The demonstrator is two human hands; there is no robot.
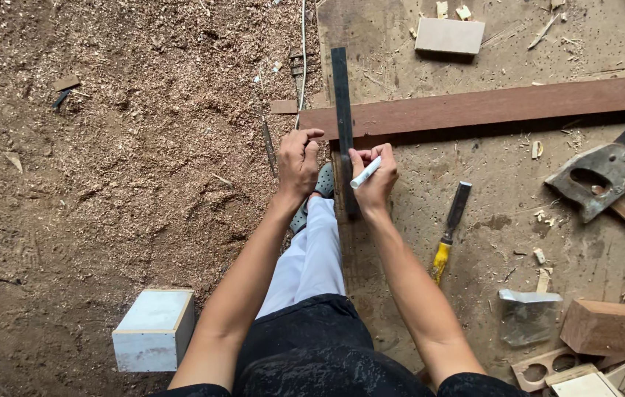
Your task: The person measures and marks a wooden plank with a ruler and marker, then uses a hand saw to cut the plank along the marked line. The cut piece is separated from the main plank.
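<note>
Arms out over the knee: marking against the square.
Right hand (375,176) pinches a white marker (365,172); left hand (298,158) curls closed, steadying the dark steel square (342,110) across the reddish plank (489,106). Best done keeping the blade firmly pressed, pen tight to its edge.

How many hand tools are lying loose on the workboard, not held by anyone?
2. A yellow-handled chisel lies right of the right hand; a grey-handled hand saw lies at the right edge. Sawdust or scraps may hide others.
</note>
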